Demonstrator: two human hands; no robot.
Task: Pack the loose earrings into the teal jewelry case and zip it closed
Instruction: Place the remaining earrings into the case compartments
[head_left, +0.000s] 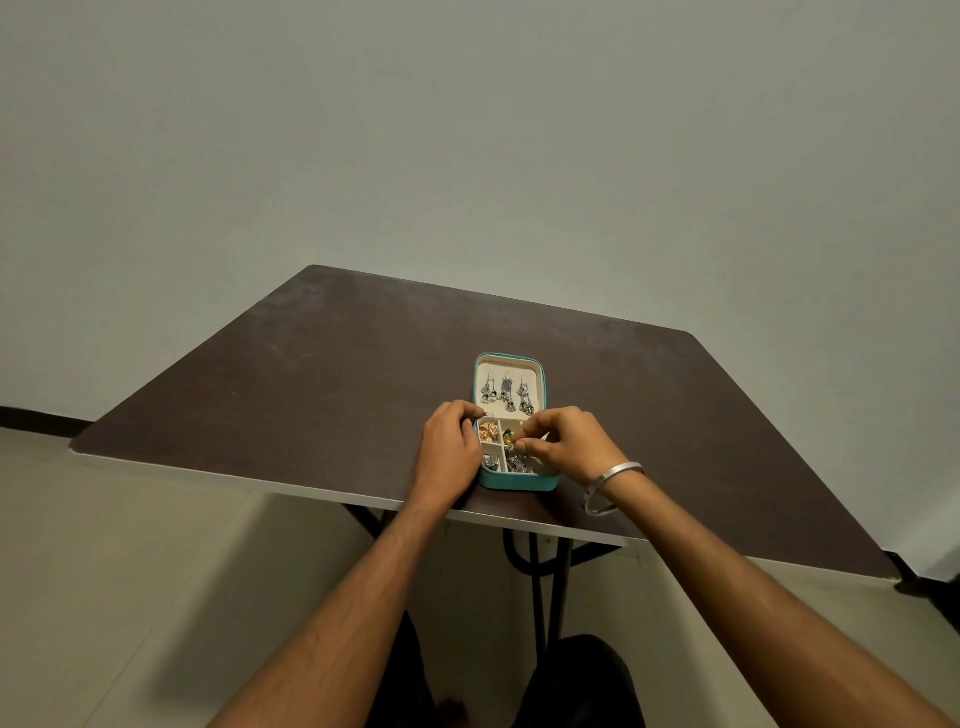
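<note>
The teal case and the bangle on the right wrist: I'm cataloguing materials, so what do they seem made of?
The teal jewelry case looks like faux leather or coated fabric: smooth matte shell, pale soft-looking lining, though texture is too small to confirm. The bangle looks like polished silver-toned metal: bright highlights, rigid round shape.

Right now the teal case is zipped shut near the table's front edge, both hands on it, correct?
Not quite. The head view shows the teal case lying open, earrings hanging in its lid. It does sit near the table front edge, with the left hand and right hand on it.
</note>
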